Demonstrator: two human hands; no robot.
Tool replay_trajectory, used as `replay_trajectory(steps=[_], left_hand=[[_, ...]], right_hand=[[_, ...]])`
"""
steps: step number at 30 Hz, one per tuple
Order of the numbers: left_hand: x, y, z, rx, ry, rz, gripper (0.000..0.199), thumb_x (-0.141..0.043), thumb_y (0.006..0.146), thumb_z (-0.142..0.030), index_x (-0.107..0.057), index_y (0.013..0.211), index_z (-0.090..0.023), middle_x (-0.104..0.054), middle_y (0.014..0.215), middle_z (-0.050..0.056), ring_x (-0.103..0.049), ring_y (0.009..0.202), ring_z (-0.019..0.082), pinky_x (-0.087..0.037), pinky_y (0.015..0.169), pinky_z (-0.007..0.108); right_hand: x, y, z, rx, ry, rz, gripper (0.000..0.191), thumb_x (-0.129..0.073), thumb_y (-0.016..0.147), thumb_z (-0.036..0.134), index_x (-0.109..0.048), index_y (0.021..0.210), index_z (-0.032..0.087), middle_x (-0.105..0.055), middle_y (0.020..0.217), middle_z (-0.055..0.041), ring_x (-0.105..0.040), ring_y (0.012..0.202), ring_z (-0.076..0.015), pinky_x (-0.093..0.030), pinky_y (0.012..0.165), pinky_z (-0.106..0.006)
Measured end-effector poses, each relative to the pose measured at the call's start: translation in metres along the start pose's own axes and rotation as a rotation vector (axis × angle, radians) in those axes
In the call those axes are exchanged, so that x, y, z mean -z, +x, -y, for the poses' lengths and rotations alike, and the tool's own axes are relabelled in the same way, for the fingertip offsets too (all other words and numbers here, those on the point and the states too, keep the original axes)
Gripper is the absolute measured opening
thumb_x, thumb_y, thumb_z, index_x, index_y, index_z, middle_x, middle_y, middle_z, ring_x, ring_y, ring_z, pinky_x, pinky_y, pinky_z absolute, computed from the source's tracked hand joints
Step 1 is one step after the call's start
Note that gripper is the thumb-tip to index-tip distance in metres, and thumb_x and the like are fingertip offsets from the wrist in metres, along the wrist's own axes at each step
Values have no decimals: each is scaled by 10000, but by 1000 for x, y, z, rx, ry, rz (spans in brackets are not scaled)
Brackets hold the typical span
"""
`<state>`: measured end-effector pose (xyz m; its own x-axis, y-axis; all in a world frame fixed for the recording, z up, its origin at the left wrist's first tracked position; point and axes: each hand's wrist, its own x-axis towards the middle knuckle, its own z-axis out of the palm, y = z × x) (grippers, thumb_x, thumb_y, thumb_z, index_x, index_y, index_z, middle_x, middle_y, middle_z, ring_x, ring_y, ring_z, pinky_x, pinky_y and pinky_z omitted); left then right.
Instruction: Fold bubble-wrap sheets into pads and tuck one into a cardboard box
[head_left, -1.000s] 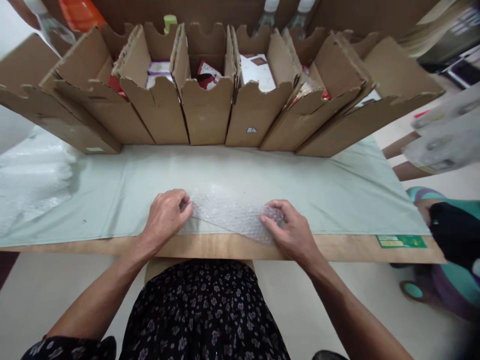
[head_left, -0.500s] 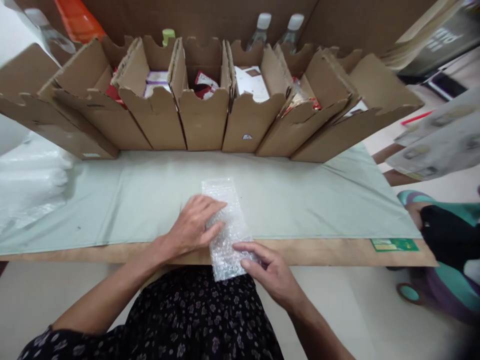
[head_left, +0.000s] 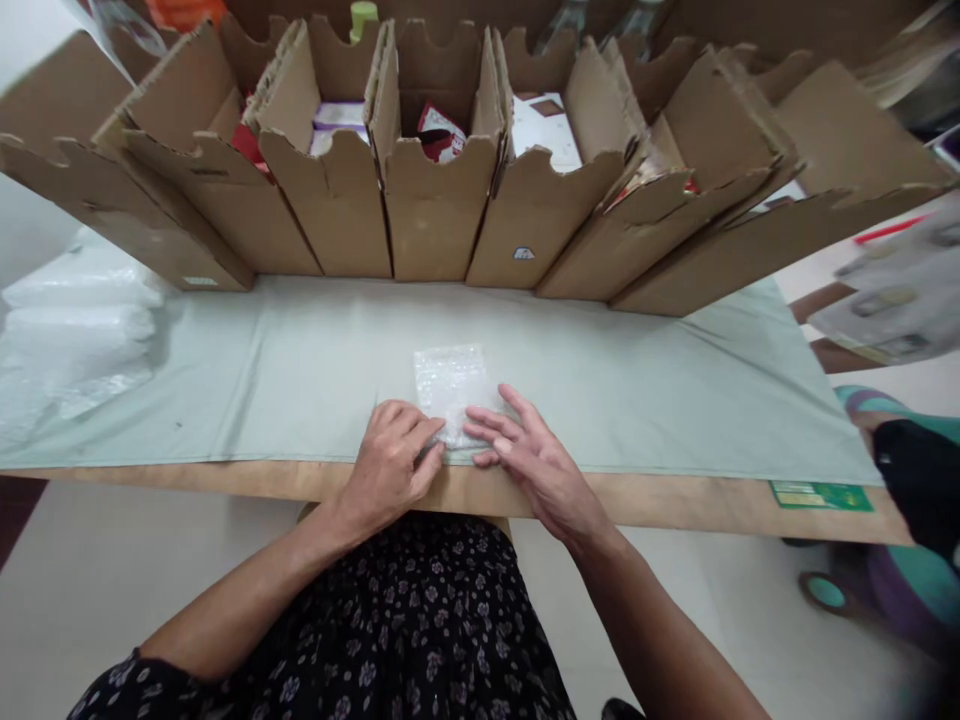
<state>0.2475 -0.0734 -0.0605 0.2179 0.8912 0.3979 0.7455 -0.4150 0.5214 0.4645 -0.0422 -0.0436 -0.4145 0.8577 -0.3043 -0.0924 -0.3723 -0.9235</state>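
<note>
A piece of clear bubble wrap (head_left: 450,385) lies on the pale green cloth near the table's front edge, doubled into a short, nearly square shape. The thumb and fingertips of my left hand (head_left: 394,455) close on its near left corner. Spread over the near right part is my right hand (head_left: 525,455), its fingers apart and the fingertips at the wrap. Whether anything lies inside the fold cannot be made out.
Several open cardboard bins (head_left: 435,215) line the back of the table, holding small packets and boxes. Stacked bubble wrap (head_left: 82,330) sits at the left. A green card (head_left: 821,496) lies on the front edge. Part of another person (head_left: 911,480) shows at the far right.
The strip's near end, which hung past the table edge, is now folded up over the rest. My right hand has moved forward with it, and the view has shifted slightly.
</note>
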Motion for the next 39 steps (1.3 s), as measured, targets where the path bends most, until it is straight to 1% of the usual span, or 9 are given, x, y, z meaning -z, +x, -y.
replay_trajectory(steps=[6,10,16,20,23,27,31,36,39], left_hand=[[1,-8,-7,63,42,-10,171,-599,976,-172,-706,1107,-144,-622,1169,176,-590,1129,306,-596,937,500],[1,-13,-8,44,126,-5,190,-652,962,-194,-690,1145,-159,-547,1439,221,-512,1344,371,-537,1084,598],[11,-7,-3,6,7,-48,60,-658,974,-192,-715,976,-174,-733,1156,131,-643,1129,288,-557,988,496],[16,2,1,99,-125,30,124,-629,991,-220,-715,905,-195,-768,936,57,-687,935,228,-546,869,420],[14,8,6,208,-122,70,121,-627,973,-228,-731,917,-204,-753,830,31,-678,815,207,-540,790,379],[6,17,15,293,16,35,169,-637,951,-215,-737,1084,-187,-736,823,33,-659,739,190,-545,768,356],[0,22,21,304,101,6,232,-632,961,-219,-712,1174,-173,-722,934,58,-644,742,173,-551,765,333],[8,13,13,450,-199,-130,337,-643,969,-372,-672,1245,-180,-684,1082,79,-649,812,155,-543,674,274],[13,4,2,681,-578,-214,509,-693,932,-423,-591,1361,-169,-682,1203,121,-701,991,198,-605,799,317]], right_hand=[[16,3,-3,560,-1067,-2,463,-635,974,245,-613,1437,255,-630,1491,-131,-570,1392,-326,-502,1099,-558],[20,19,-9,685,-1417,53,263,-571,1028,218,-733,1234,230,-696,1419,-115,-624,1322,-309,-515,1020,-499],[22,28,9,695,-1253,105,265,-501,1086,286,-752,1119,207,-806,1104,-74,-719,1012,-225,-502,948,-419],[23,29,18,551,-1167,183,274,-502,1082,314,-758,1076,216,-809,1048,-56,-727,982,-224,-504,930,-406],[20,31,15,509,-1169,93,288,-494,1084,341,-759,1092,229,-809,1035,-53,-723,939,-220,-517,885,-389],[12,30,9,721,-1287,-200,259,-533,1067,341,-756,1124,223,-787,1072,-88,-697,961,-240,-496,857,-393],[6,31,5,854,-1410,-65,226,-544,1060,286,-755,1120,229,-780,1113,-84,-677,990,-235,-471,883,-393],[7,45,7,541,-1175,9,247,-537,1052,297,-771,1087,229,-798,1087,-76,-702,996,-240,-489,893,-397],[4,48,14,344,-847,-32,247,-541,1022,310,-771,1042,221,-786,1020,-51,-702,925,-208,-517,852,-344]])
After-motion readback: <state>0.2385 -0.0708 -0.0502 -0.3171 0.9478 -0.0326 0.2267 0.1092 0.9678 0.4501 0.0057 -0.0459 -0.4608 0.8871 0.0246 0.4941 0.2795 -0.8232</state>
